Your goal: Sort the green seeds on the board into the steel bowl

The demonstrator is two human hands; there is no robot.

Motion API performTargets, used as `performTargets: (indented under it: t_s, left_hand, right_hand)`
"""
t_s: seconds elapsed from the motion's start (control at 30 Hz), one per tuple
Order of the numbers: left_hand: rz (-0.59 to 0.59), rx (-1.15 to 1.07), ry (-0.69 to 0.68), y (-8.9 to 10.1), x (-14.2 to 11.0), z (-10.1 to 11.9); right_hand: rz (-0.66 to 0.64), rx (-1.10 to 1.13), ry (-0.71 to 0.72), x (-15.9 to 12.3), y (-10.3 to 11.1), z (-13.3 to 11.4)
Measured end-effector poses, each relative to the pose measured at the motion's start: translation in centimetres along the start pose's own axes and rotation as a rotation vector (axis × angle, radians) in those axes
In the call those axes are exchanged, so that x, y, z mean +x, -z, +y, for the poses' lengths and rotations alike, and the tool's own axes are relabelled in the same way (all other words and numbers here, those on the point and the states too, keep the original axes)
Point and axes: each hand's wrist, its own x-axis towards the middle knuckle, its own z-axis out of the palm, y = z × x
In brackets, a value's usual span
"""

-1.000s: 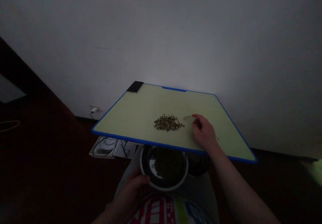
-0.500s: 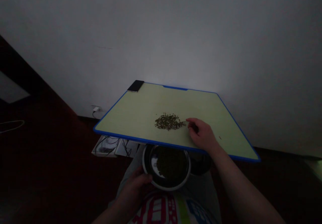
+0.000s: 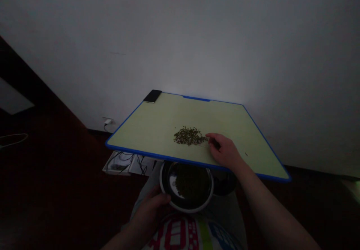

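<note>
A loose pile of small brown-green dried bits (image 3: 189, 136), seeds or buds by the look of them, lies on the pale tabletop (image 3: 222, 117). My right hand (image 3: 223, 150) rests at the pile's right edge, index finger and thumb curled toward each other. A faint thin line runs from the fingertips to the pile; what they pinch is too small and dark to make out. Below the table's front edge, my left hand (image 3: 153, 205) grips the rim of a round metal bowl (image 3: 168, 201) on my lap, thumb over the edge. The bowl holds a dark greenish mass.
A black phone or tablet (image 3: 152, 96) lies at the table's far left corner. Blue edging (image 3: 157, 155) borders the top. A dark round container (image 3: 225, 184) sits beside the bowl. White boxes with cables (image 3: 118, 163) stand below left, and a wall (image 3: 197, 40) rises behind.
My right hand's fingertips have shifted slightly left and down against the pile's right edge. My left hand and the bowl stay in place.
</note>
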Motion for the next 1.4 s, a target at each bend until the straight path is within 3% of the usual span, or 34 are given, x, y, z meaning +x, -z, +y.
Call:
performTargets:
  t_s: [0.5,0.7,0.87,1.4]
  left_hand:
    - [-0.025,0.005,-0.006,-0.1,0.0,-0.1]
    - [-0.013,-0.001,-0.013,0.3,0.2,-0.4]
    - [-0.007,-0.006,-0.031,0.6,0.4,-0.7]
    - [-0.021,-0.018,-0.014,0.6,0.2,-0.7]
  right_hand:
    - [-0.086,0.037,0.051,-0.1,0.5,-0.5]
    - [-0.171,0.104,0.146,-0.3,0.8,-0.7]
    - [-0.081,0.073,0.171,0.0,0.0,-1.2]
    - [-0.058,-0.02,0.21,0.3,-1.0,-0.9]
